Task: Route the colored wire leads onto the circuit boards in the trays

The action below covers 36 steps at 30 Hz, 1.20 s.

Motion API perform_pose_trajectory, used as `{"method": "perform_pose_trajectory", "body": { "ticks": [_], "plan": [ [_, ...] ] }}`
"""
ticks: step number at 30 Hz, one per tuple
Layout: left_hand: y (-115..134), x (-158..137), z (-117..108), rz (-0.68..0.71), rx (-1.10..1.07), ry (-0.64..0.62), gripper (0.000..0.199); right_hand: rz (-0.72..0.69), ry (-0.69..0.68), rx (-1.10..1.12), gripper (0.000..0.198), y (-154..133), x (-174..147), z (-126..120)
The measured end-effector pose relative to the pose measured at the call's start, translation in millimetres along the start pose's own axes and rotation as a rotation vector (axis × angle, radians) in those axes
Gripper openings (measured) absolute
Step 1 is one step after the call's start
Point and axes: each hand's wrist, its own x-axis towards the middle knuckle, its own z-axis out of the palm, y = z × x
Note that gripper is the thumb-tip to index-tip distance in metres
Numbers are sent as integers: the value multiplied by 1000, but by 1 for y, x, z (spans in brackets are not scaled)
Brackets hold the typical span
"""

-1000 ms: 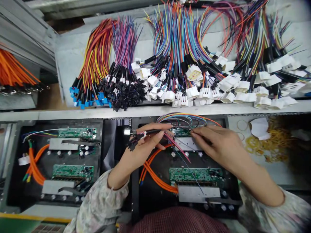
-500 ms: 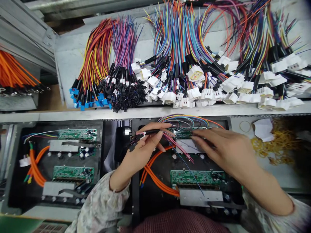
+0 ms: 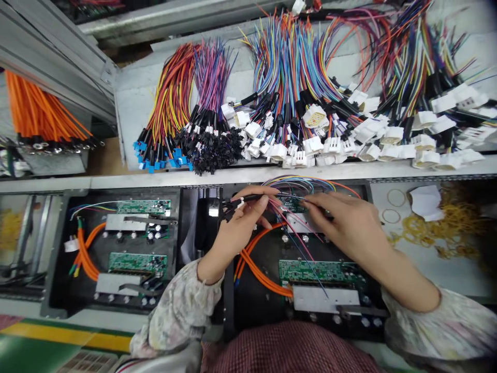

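Observation:
My left hand is closed on a wire harness with a black sleeve, small black connectors on its left end and loose pink, purple and dark blue wires fanning out to the right. My right hand pinches thin wire ends from the same bundle between thumb and fingertips; the exact tips are hidden. Both hands hover over the upper green circuit board of a black housing. Below them lies a second green circuit board with a metal heat sink. Thick orange cables curve at its left.
Behind, a shelf's metal edge carries bundles with blue connectors, black connectors and white connectors. Another black housing with two boards stands left. Yellow rubber bands lie right. Orange cables hang at far left.
The view has shifted, so the scene sits further right on the left side. My right hand has come closer to the left, its fingertips now at the wires beside the sleeve.

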Motion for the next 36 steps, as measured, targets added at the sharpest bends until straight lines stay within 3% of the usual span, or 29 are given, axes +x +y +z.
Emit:
{"method": "perform_pose_trajectory", "body": {
  "ticks": [8, 22, 27, 31, 36],
  "plan": [
    [0, 2, -1, -8, -3, -16, 25, 30, 0, -27, 27, 0, 0, 2],
    [5, -1, 3, -79, 3, 25, 31, -41, -32, -78, 27, 1, 4, 3],
    [4, 0, 4, -63, -11, 50, 27, -21, 85, -106, 28, -12, -3, -15],
    [3, 1, 4, -20, -84, 46, 25, -44, -23, -50, 26, -19, -11, -25],
    [2, 3, 5, -5, -101, 39, 27, 58, 60, 67, 24, -11, -6, -13]
  ]
}}
